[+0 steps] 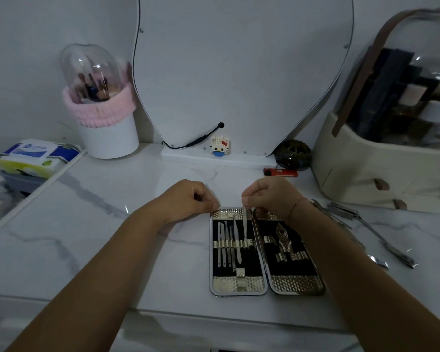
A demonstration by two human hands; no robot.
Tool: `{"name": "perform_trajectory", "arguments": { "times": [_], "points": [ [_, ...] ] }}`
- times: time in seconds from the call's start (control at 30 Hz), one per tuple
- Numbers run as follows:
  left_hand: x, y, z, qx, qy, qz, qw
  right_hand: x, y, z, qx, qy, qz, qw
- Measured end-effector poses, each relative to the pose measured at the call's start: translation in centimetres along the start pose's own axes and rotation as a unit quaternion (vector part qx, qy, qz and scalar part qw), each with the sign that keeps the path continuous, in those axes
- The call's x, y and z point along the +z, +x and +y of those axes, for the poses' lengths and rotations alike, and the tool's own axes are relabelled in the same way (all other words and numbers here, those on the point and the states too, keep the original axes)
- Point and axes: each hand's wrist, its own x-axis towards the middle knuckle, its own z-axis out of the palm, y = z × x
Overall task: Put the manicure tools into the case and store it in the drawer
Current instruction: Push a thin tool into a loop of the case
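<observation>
Several slim metal tools [226, 240] sit under the elastic strap in the left half of the open manicure case [239, 285], which lies flat on the marble vanity top [112, 237]. The right hand [272, 196] pinches a thin metal pusher [245, 224] over that half, its lower end at the strap. The left hand [186, 199], fingers curled, holds the case's far left corner. Loose tools [381, 240] lie right of the case.
</observation>
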Motion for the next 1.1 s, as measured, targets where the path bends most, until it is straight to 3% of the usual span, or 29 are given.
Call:
{"name": "perform_trajectory", "arguments": {
  "times": [0.23, 0.73, 0.83, 1.0, 1.1],
  "points": [
    [0.0, -0.1, 0.3, -0.001, 0.004, -0.003, 1.0, 0.3, -0.1, 0.2, -0.055, -0.086, -0.008, 0.995],
    [0.0, -0.2, 0.4, -0.006, 0.004, -0.002, 1.0, 0.1, -1.6, -0.3, -0.044, -0.129, -0.047, 0.99],
    [0.1, -0.2, 0.4, -0.007, -0.002, 0.0, 1.0, -1.2, -2.4, 0.4, -0.054, -0.098, 0.009, 0.994],
    [0.1, -0.2, 0.2, -0.003, -0.014, 0.003, 1.0, -6.7, -4.8, 3.1, 0.018, -0.127, 0.165, 0.978],
    [0.1, -0.2, 0.3, -0.003, -0.008, 0.004, 1.0, -8.9, -5.9, 4.6, 0.081, -0.178, 0.171, 0.966]
  ]
}}
